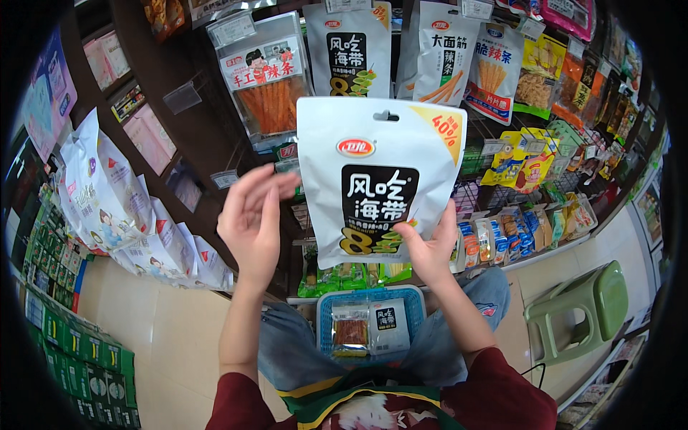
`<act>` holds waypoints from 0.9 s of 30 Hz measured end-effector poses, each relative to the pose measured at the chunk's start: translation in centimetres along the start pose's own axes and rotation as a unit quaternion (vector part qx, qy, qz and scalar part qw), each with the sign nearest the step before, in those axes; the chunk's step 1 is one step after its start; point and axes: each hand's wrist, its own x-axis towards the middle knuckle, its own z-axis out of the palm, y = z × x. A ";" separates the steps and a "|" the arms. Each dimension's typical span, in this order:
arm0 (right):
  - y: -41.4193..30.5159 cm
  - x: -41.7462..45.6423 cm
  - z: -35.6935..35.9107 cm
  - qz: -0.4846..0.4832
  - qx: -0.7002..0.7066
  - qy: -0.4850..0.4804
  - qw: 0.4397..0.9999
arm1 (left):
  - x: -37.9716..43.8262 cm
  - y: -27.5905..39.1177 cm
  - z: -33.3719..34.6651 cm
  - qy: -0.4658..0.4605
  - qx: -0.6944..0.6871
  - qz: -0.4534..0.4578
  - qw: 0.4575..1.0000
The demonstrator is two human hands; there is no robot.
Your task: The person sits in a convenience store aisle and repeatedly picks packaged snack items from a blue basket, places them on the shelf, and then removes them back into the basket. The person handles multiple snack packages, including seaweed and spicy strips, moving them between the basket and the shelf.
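My right hand (432,244) grips the lower right edge of a large white snack pouch (322,145), its thumb across the front. The pouch faces me, upright, with a black panel, a red oval logo and a yellow corner. Left of it, my left hand (255,215) is raised with fingers apart, holding nothing; its fingertips are near the pouch's left edge. Between my knees stands a blue plastic basket (323,344) holding a clear-fronted packet of reddish-brown snacks (350,332) and a smaller white pouch (391,333).
Snack packets (269,91) hang from hooks on the rack ahead. Small packets (510,236) fill the lower shelf. Large white bags (107,188) stand at the left, green cartons (91,344) lower left. A green plastic stool (610,301) stands at the right.
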 end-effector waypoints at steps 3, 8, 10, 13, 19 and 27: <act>-0.2 1.9 -0.5 -0.030 0.010 -0.017 0.999 | 4.4 -0.3 1.4 -0.028 0.093 0.131 0.987; 0.0 4.4 0.1 -0.065 0.021 -0.006 0.998 | 12.2 -0.1 4.0 -0.047 0.295 0.369 0.880; -0.4 5.3 0.1 -0.108 -0.059 0.001 0.992 | 15.7 -0.5 4.5 -0.065 0.334 0.423 0.840; 0.2 6.1 -0.4 -0.095 -0.088 -0.010 0.992 | 18.7 1.2 6.3 -0.094 0.441 0.453 0.769; 0.6 9.0 0.2 -0.116 -0.071 0.013 0.991 | 22.0 0.6 7.7 -0.114 0.555 0.485 0.666; 1.0 12.3 0.7 -0.146 -0.103 0.007 0.984 | 24.4 -1.2 8.0 -0.120 0.550 0.500 0.658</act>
